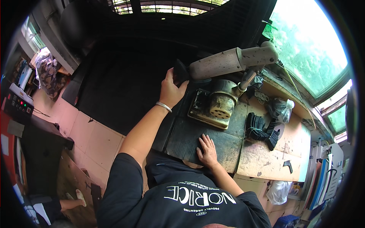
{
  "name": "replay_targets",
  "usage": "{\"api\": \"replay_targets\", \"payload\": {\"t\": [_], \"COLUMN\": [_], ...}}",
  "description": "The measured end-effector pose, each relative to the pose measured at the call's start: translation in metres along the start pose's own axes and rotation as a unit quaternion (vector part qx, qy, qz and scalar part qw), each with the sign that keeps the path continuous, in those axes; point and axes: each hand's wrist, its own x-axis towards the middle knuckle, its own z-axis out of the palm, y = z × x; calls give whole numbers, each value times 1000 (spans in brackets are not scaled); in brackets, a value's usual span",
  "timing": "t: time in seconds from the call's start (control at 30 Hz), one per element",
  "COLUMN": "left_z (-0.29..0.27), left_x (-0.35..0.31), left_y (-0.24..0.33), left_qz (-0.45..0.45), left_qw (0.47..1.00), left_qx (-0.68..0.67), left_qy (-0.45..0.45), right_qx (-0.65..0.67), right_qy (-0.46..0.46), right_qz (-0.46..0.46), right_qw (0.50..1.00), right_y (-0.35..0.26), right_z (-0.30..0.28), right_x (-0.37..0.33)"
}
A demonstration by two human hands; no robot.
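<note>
My left hand (173, 89) is raised over the far left of the bench, closed on a dark flat piece (181, 71) at the free end of a pale machine arm (216, 64). Thumb and fingers grip its edges; I cannot tell what kind of piece it is. Below that arm stands a stained round machine base (222, 103) on a square plate. My right hand (207, 151) lies flat with fingers spread on the dark ribbed bench mat (184, 144), holding nothing.
To the right, bundled black strips (257, 127) and a small black angled piece (289, 166) lie on the worn board (266, 161). A tied plastic bag (281, 110) rests by the window. A control box (19, 100) with lit buttons stands far left. Another person's leg (72, 204) shows lower left.
</note>
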Motion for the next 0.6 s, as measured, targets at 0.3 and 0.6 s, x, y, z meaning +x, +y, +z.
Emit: {"api": "replay_targets", "payload": {"t": [0.3, 0.6], "left_z": [0, -21], "left_x": [-3, -13], "left_y": [3, 6], "left_qz": [-12, -4], "left_qw": [1000, 1000], "left_qx": [-1, 8], "left_qy": [-7, 11], "right_qx": [5, -5], "right_qy": [2, 7], "right_qz": [0, -4], "right_qw": [1000, 1000], "right_y": [1, 2], "right_z": [0, 1], "right_x": [-1, 0]}}
